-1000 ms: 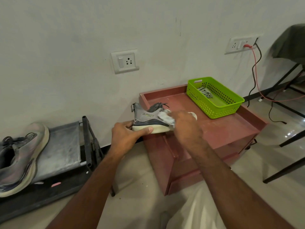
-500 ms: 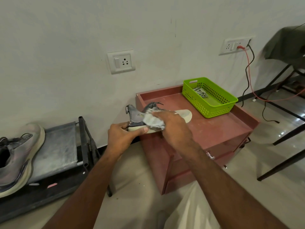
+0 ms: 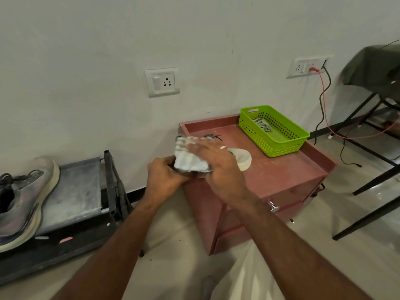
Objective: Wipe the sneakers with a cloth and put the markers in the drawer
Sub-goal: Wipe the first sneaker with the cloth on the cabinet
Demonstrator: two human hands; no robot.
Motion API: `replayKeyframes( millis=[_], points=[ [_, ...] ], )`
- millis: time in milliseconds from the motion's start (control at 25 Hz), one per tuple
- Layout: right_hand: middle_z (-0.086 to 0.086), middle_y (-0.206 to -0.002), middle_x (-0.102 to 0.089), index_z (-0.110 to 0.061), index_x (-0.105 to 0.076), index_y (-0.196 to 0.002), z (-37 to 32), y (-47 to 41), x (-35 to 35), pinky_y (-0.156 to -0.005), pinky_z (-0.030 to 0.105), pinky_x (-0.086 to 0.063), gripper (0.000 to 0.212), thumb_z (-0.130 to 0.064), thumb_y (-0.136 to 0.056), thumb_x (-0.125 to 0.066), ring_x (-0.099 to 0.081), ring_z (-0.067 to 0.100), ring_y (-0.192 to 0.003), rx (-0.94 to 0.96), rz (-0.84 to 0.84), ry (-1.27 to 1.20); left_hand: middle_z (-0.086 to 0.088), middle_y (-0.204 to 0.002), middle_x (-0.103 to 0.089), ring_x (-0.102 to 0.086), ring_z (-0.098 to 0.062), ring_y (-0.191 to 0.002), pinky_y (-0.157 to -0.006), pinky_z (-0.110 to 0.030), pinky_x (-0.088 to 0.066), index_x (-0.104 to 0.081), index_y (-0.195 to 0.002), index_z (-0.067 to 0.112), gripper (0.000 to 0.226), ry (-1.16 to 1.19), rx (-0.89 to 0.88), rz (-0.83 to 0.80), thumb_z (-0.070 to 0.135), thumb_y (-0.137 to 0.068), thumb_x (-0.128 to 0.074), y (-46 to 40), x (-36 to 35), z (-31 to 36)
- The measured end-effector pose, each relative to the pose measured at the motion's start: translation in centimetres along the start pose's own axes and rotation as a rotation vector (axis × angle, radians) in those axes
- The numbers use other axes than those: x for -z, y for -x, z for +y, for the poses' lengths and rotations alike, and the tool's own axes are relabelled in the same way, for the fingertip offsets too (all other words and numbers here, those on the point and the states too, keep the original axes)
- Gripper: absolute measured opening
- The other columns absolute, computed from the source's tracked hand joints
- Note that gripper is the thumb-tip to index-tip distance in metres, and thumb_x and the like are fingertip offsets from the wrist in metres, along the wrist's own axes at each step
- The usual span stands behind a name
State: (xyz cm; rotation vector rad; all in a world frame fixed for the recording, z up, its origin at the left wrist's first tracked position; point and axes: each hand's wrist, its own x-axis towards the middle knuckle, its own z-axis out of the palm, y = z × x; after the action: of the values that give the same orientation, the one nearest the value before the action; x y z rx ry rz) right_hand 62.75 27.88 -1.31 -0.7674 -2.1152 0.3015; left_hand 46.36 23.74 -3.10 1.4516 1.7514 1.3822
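A grey sneaker with a white sole lies on the left part of the red cabinet's top; only its toe and laces show. My left hand grips its heel end. My right hand holds a pale cloth pressed against the heel side of the shoe. A second grey sneaker lies on the dark rack at the left. A green basket stands at the cabinet's back right with small striped items inside; whether they are markers I cannot tell. The drawer handle shows on the cabinet front.
The dark shoe rack stands left of the cabinet against the white wall. Black metal table legs and trailing red and black cables are at the right. Pale floor lies in front.
My right hand has slid the cloth leftward along the sneaker to its heel. The left hand keeps its hold on the heel. The view has shifted slightly.
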Motion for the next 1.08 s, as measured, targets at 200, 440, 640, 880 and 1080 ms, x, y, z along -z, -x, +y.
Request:
replayKeyframes(
  millis=[200,440,640,880,1080],
  points=[
    [0.011,-0.132,-0.064,-0.010,-0.069,-0.125,1.3,0.0,-0.9,-0.111,0.036,-0.038,0.047,-0.001,-0.080,-0.062,-0.053,0.029,-0.127,-0.070,-0.056,0.211,0.009,-0.086,-0.079,-0.074,0.002,-0.080,-0.074,-0.020,-0.060,-0.081,-0.101,0.023,0.043,0.057,0.046,0.003,0.031,-0.062,-0.098,0.5,0.1,-0.2],
    [0.014,-0.125,-0.067,-0.010,-0.071,-0.121,3.4,0.8,0.9,-0.103,0.039,-0.043,0.039,-0.003,-0.084,-0.060,-0.059,0.036,-0.119,-0.235,-0.091,0.355,0.011,-0.089,-0.080,-0.076,-0.004,-0.086,-0.087,-0.033,-0.061,-0.082,-0.103,0.023,0.045,0.109,0.107,-0.010,0.031,-0.062,-0.097,0.9,0.3,-1.3],
    [0.005,-0.124,-0.070,-0.021,-0.070,-0.124,6.3,2.8,4.7,-0.102,0.031,-0.048,0.044,-0.009,-0.082,-0.070,-0.064,0.024,-0.115,-0.478,-0.046,0.381,0.011,-0.093,-0.079,-0.074,0.001,-0.088,-0.084,-0.020,-0.058,-0.080,-0.106,0.022,0.052,0.101,0.066,-0.040,0.025,-0.058,-0.099,0.4,0.6,-1.3],
    [0.004,-0.129,-0.068,-0.013,-0.072,-0.122,3.8,2.6,2.3,-0.112,0.028,-0.041,0.058,0.005,-0.070,-0.056,-0.059,0.014,-0.125,-0.255,-0.065,0.033,0.015,-0.089,-0.077,-0.071,0.008,-0.083,-0.078,-0.012,-0.056,-0.076,-0.103,0.026,0.055,0.007,0.064,-0.139,0.023,-0.054,-0.100,-0.4,1.4,-1.7],
    [0.003,-0.130,-0.067,-0.016,-0.072,-0.122,4.6,2.7,1.8,-0.111,0.024,-0.039,0.065,0.010,-0.065,-0.055,-0.055,0.009,-0.127,-0.174,-0.092,0.004,0.028,-0.088,-0.067,-0.062,0.024,-0.080,-0.069,0.000,-0.046,-0.067,-0.105,0.031,0.063,-0.030,-0.008,-0.117,0.023,-0.053,-0.102,0.6,-0.5,-1.4]
  ],
)
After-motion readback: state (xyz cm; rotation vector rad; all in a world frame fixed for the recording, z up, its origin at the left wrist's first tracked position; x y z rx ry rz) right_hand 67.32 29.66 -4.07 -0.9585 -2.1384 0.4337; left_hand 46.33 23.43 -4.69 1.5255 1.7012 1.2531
